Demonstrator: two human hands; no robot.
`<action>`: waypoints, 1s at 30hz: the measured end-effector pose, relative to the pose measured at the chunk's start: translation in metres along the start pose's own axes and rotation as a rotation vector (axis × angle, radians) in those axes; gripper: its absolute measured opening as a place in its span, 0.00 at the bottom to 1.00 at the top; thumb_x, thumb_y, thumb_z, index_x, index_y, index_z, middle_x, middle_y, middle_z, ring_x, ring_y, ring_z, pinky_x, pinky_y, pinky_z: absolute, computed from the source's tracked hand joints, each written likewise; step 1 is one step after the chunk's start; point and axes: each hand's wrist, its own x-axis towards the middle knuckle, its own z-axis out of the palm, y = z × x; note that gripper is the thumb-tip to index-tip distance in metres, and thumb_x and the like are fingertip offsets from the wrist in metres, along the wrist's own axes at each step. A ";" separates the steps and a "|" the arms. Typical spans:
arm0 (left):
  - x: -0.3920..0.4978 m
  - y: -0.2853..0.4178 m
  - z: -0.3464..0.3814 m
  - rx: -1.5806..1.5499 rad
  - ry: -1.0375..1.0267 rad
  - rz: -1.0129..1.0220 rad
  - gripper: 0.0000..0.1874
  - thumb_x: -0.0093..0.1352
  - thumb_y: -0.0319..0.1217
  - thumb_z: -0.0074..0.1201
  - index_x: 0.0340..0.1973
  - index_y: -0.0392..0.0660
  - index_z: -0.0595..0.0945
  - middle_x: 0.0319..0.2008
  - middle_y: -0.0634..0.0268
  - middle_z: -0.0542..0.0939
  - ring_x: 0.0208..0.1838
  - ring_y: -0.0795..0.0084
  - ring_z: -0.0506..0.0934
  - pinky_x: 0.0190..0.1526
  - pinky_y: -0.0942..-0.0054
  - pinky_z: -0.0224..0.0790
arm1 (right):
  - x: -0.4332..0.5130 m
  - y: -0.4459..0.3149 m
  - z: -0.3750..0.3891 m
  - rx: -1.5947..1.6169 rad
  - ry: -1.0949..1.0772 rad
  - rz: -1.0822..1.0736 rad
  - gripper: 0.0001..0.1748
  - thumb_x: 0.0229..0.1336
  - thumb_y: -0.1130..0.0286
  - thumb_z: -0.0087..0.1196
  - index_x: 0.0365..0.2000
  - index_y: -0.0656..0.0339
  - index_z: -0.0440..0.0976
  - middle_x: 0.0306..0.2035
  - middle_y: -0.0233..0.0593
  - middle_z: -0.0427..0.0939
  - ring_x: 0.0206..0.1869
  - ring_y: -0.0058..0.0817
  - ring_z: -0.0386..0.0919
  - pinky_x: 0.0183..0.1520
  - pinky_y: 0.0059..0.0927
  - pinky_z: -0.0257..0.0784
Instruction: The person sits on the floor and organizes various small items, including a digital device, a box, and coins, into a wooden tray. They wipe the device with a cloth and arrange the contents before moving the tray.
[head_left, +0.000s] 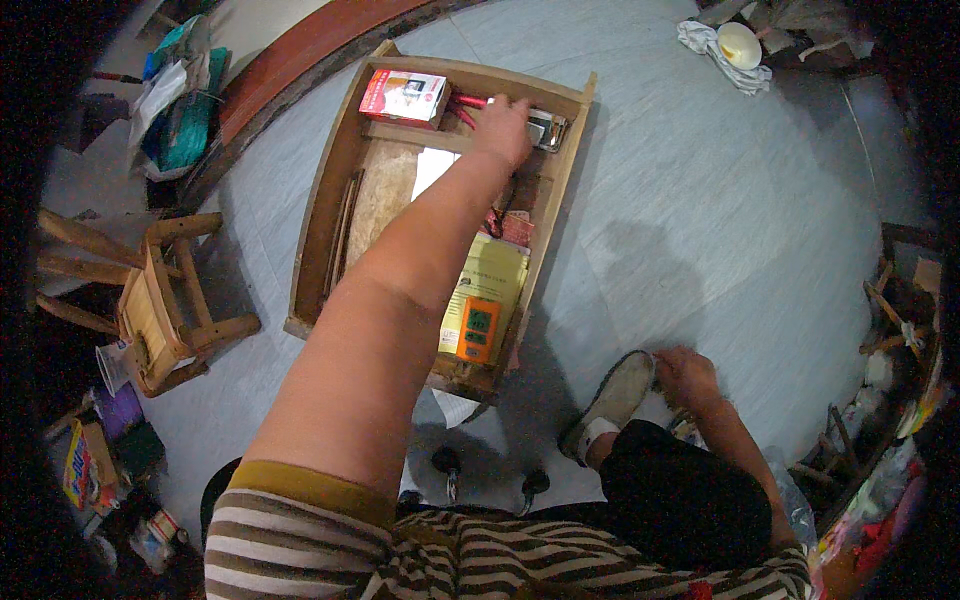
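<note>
A wooden drawer (581, 150) lies on the floor before me. My left hand (504, 127) reaches into its far end, between a red-and-white printed box (405, 97) and a small clear case (547, 130). Red handles (471, 100) show beside the fingers; whether the hand grips anything is hidden. Nearer in the drawer are a white paper (433, 169), a yellow printed sheet (510, 262) and an orange device with dark windows (478, 330). My right hand (686, 375) is beside the toe of a light shoe (622, 382), its fingers bent and their hold unclear.
A small wooden stool (169, 300) lies tipped over left of the drawer. Teal and white bags (180, 120) lie farther back. At the upper right, a bowl (739, 46) rests on a white cloth (754, 79). Wooden frames and plastic bags line the right edge.
</note>
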 end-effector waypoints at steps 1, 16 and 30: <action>0.003 -0.002 -0.004 0.030 -0.030 -0.062 0.22 0.65 0.29 0.56 0.56 0.51 0.80 0.55 0.50 0.75 0.59 0.49 0.76 0.59 0.52 0.70 | 0.000 0.001 -0.001 0.030 -0.008 0.007 0.14 0.61 0.65 0.56 0.45 0.56 0.80 0.39 0.44 0.81 0.44 0.47 0.80 0.46 0.47 0.76; -0.008 -0.009 -0.025 0.393 -0.373 0.120 0.38 0.68 0.36 0.60 0.72 0.67 0.64 0.76 0.57 0.59 0.68 0.46 0.71 0.60 0.45 0.70 | 0.005 0.004 -0.001 -0.033 -0.030 -0.011 0.16 0.62 0.64 0.55 0.49 0.55 0.80 0.42 0.43 0.82 0.45 0.44 0.81 0.49 0.44 0.77; -0.274 -0.193 -0.266 0.270 -0.587 -0.020 0.32 0.69 0.33 0.60 0.67 0.42 0.68 0.68 0.49 0.69 0.70 0.44 0.68 0.69 0.52 0.63 | 0.021 -0.014 -0.001 0.201 0.133 -0.223 0.12 0.63 0.65 0.56 0.45 0.54 0.82 0.44 0.46 0.83 0.46 0.49 0.81 0.49 0.42 0.77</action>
